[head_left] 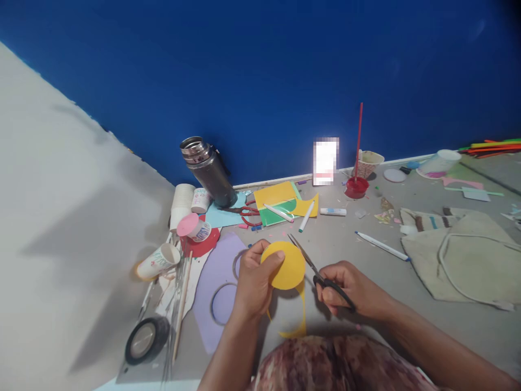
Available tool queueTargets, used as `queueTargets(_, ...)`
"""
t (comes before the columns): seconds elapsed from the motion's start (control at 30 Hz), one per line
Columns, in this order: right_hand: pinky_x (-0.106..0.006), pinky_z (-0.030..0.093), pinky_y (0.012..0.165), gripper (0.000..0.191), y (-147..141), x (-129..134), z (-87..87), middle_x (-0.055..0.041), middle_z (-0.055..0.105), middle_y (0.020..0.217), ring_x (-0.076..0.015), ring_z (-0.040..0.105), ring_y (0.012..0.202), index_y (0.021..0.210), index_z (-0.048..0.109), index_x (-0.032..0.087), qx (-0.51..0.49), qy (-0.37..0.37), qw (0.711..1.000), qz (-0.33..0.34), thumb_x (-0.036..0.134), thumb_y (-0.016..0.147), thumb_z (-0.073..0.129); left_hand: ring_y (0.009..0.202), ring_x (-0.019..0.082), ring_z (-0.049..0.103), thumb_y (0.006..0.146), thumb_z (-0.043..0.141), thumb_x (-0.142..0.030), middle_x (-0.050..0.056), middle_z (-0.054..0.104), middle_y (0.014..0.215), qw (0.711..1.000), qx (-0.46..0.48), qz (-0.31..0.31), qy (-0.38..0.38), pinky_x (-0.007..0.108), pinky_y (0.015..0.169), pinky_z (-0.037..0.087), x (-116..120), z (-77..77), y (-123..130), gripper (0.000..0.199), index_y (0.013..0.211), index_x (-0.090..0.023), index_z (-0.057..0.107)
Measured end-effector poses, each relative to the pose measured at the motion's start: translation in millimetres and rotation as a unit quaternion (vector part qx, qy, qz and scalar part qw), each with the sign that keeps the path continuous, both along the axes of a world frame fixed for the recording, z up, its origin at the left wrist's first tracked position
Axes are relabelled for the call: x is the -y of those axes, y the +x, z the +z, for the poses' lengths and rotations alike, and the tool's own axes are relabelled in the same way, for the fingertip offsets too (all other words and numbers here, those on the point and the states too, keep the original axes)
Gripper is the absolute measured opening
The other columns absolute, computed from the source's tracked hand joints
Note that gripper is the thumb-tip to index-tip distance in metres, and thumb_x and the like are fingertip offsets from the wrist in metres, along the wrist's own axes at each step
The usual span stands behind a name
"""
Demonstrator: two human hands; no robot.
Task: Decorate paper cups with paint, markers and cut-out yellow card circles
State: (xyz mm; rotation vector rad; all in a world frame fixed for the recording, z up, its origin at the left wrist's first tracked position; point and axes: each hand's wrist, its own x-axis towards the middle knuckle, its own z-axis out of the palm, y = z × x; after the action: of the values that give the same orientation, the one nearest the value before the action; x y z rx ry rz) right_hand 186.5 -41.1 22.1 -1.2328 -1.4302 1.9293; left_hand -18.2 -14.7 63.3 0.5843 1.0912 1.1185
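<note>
My left hand [257,277] pinches a round yellow paper disc [290,269], thumb on top and fingers underneath. A pair of black-handled scissors [311,262] is in my right hand [344,289], fingers closed round the handles. The blades point up and left, close by the disc's right edge; I cannot tell whether they touch it. Below the disc, a curved strip of yellow paper [302,320] lies near my lap. Left of my left hand is a sheet of purple paper [205,304] with a ring [212,304] on it.
A dark flask [211,176] stands at the back left, near paper cups [158,260] and a tape roll [146,341]. Red-handled scissors [244,210], markers [307,217] and coloured sheets [277,194] lie ahead. A cloth bag [476,260] and blue-capped marker [382,246] are rightward.
</note>
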Motion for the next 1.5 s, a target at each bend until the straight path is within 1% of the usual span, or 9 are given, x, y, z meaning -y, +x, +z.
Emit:
queueTargets(0.1,-0.023,0.03,0.05,0.057,0,0,2.0,-0.0018,0.063,0.054,-0.0105,0.048,0.05,0.067,0.058,0.018,0.001,0.003,1.0,0.002,0.072,0.068,0.077,0.046,0.014,0.064,0.053,0.096,-0.036,0.001,0.072,0.061,1.0,-0.009,0.001,-0.001,0.022,0.049,0.052,1,0.6,0,0.049,0.07,-0.019,0.054)
queueTargets(0.33,-0.022,0.03,0.049,0.048,0,3,2.2,0.0004,0.061,0.053,-0.0094,0.045,0.048,0.064,0.054,0.019,0.023,0.001,1.0,-0.003,0.06,0.072,0.079,0.048,0.015,0.065,0.056,0.095,-0.037,0.0,0.071,0.06,1.0,-0.023,0.0,0.007,0.022,0.048,0.05,3,1.7,-2,0.047,0.07,-0.019,0.053)
queueTargets(0.57,-0.022,0.029,0.048,0.056,-1,4,0.8,-0.0004,0.061,0.052,-0.0088,0.042,0.047,0.063,0.055,0.019,0.013,0.003,1.0,-0.007,0.068,0.07,0.079,0.048,0.014,0.065,0.059,0.093,-0.034,0.0,0.071,0.062,1.0,-0.018,0.002,0.012,0.023,0.049,0.052,7,1.2,-1,0.044,0.072,-0.019,0.053)
queueTargets(0.73,-0.023,0.031,0.049,0.059,-3,5,1.4,-0.0012,0.063,0.055,-0.0101,0.046,0.049,0.068,0.058,0.018,-0.011,0.004,1.0,-0.003,0.073,0.068,0.078,0.047,0.013,0.064,0.061,0.091,-0.033,-0.001,0.069,0.06,1.0,-0.014,0.0,0.018,0.022,0.049,0.051,7,1.5,-1,0.042,0.071,-0.019,0.053)
queueTargets(0.97,-0.022,0.033,0.05,0.052,-1,3,0.0,-0.0004,0.063,0.055,-0.0106,0.05,0.051,0.063,0.051,0.02,0.012,0.007,1.0,-0.009,0.062,0.07,0.081,0.047,0.014,0.064,0.06,0.091,-0.033,-0.001,0.07,0.059,1.0,-0.023,0.001,0.008,0.023,0.049,0.052,4,1.2,-1,0.041,0.07,-0.019,0.053)
queueTargets(1.17,-0.022,0.032,0.05,0.052,-4,2,-6.0,0.0001,0.06,0.053,-0.0101,0.047,0.049,0.064,0.056,0.019,0.017,0.016,0.999,-0.022,0.064,0.07,0.08,0.048,0.014,0.064,0.063,0.09,-0.034,-0.002,0.068,0.059,1.0,-0.017,-0.004,0.013,0.022,0.049,0.05,5,0.8,-1,0.04,0.07,-0.018,0.054)
queueTargets(1.33,-0.023,0.034,0.05,0.06,-4,-6,-2.0,0.0004,0.057,0.053,-0.0104,0.044,0.049,0.059,0.052,0.02,0.01,0.044,0.997,-0.067,0.075,0.072,0.074,0.061,0.014,0.07,0.067,0.09,-0.035,0.0,0.074,0.074,0.997,0.009,0.063,0.037,0.023,0.06,0.055,-2,3.7,1,0.038,0.083,-0.017,0.061)
queueTargets(1.43,-0.025,0.035,0.051,0.066,-2,-7,1.7,-0.0004,0.058,0.057,-0.0115,0.045,0.052,0.067,0.057,0.02,-0.011,0.061,0.994,-0.087,0.085,0.073,0.066,0.067,0.015,0.072,0.068,0.091,-0.039,0.001,0.076,0.08,0.994,0.017,0.093,0.059,0.023,0.063,0.056,-4,5.7,4,0.041,0.09,-0.016,0.066)
queueTargets(1.5,-0.025,0.036,0.052,0.071,-1,-6,2.5,-0.0006,0.06,0.059,-0.0119,0.045,0.053,0.073,0.06,0.019,-0.029,0.064,0.995,-0.07,0.09,0.073,0.06,0.069,0.014,0.072,0.067,0.091,-0.039,0.001,0.076,0.082,0.992,0.019,0.103,0.064,0.022,0.064,0.056,-4,5.6,5,0.041,0.092,-0.016,0.067)
